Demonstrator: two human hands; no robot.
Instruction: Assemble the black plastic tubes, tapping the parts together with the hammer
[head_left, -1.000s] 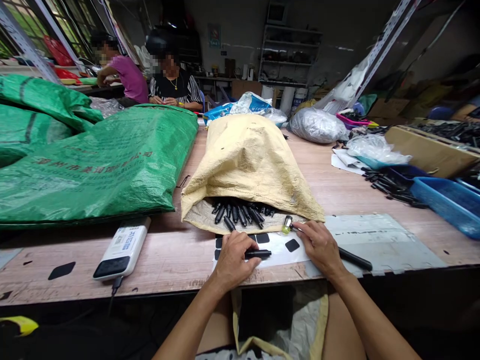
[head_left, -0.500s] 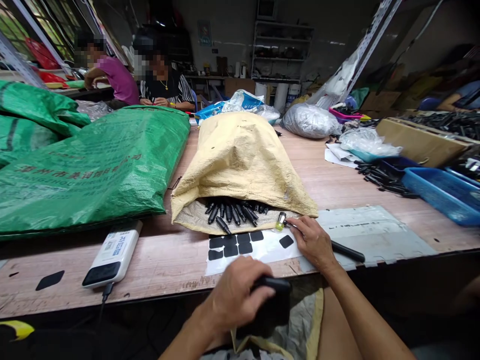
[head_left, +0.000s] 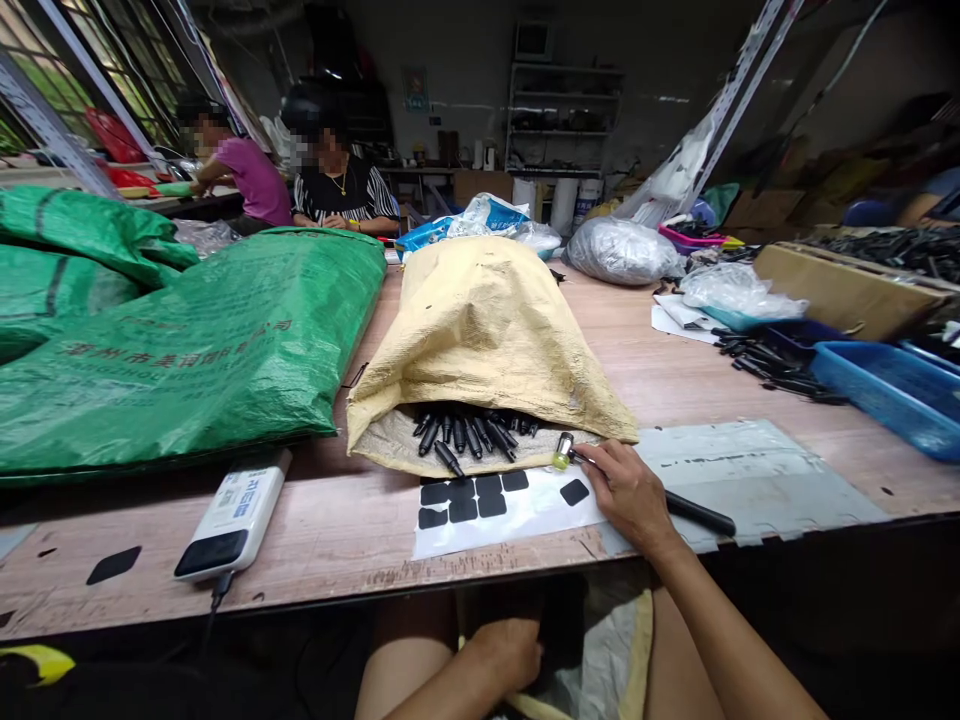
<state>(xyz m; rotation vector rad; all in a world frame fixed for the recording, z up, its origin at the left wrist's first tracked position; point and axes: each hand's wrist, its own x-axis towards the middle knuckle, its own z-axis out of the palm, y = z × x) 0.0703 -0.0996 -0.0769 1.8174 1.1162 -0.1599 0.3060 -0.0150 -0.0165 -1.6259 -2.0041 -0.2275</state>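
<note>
My right hand [head_left: 626,492] is closed on the hammer [head_left: 699,513], which lies on the table; its metal and yellow head [head_left: 562,452] points left beside the mouth of the yellow sack. Below the table edge, my left hand [head_left: 517,650] is at the open sack between my legs, with its fingers hidden in shadow. Black cylindrical parts [head_left: 472,435] spill from the mouth of the yellow woven sack [head_left: 480,320]. Just in front lies a white sheet [head_left: 517,520] with several black square stickers [head_left: 463,500], one of them apart on the right.
A green sack [head_left: 195,350] covers the left side. Near the front edge lies a white power bank [head_left: 236,515] with a cable. Blue trays [head_left: 885,390], black parts and a cardboard box [head_left: 847,290] are at the right. Two people [head_left: 341,195] sit at the back left.
My left hand has moved down below the table edge, and the black part it held is out of sight. My right hand has stayed on the hammer. The view has shifted slightly.
</note>
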